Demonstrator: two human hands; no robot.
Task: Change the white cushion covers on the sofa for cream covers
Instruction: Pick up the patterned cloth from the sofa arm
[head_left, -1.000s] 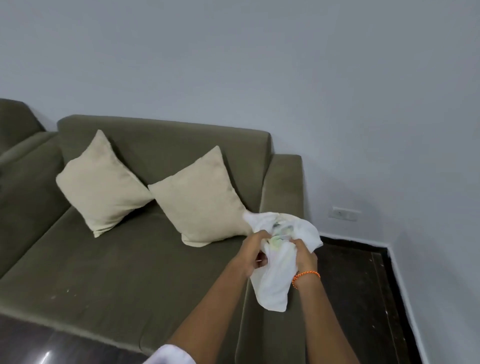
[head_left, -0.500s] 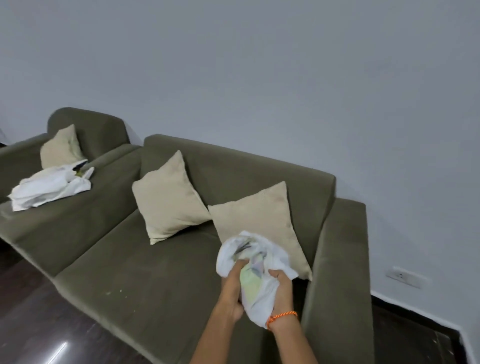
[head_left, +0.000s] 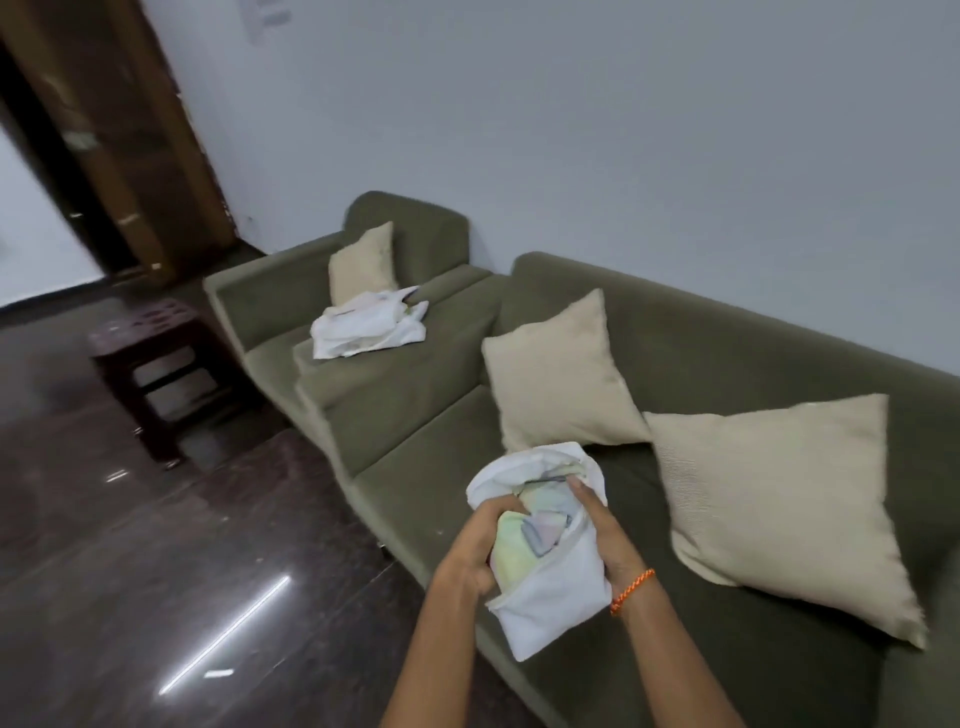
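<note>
A crumpled white cushion cover (head_left: 550, 603) is bunched between both hands above the front of the olive sofa (head_left: 727, 364). My left hand (head_left: 475, 545) grips its left side and my right hand (head_left: 605, 535) grips its right side. Pale coloured fabric shows inside its open mouth. Two cream cushions lean on the sofa back, one in the middle (head_left: 558, 374) and one at the right (head_left: 784, 509). A third cream cushion (head_left: 361, 262) stands on the armchair (head_left: 270, 296), with a heap of white covers (head_left: 366, 325) in front of it.
A dark plastic stool (head_left: 150, 358) stands on the glossy dark floor (head_left: 156, 571) left of the armchair. A wooden door frame (head_left: 130, 145) and a doorway lie at the back left. A plain white wall runs behind the seats.
The view has swung left, so the armchair, stool and doorway have come into sight. Both hands keep their hold on the white cover, which now sits lower and more bunched.
</note>
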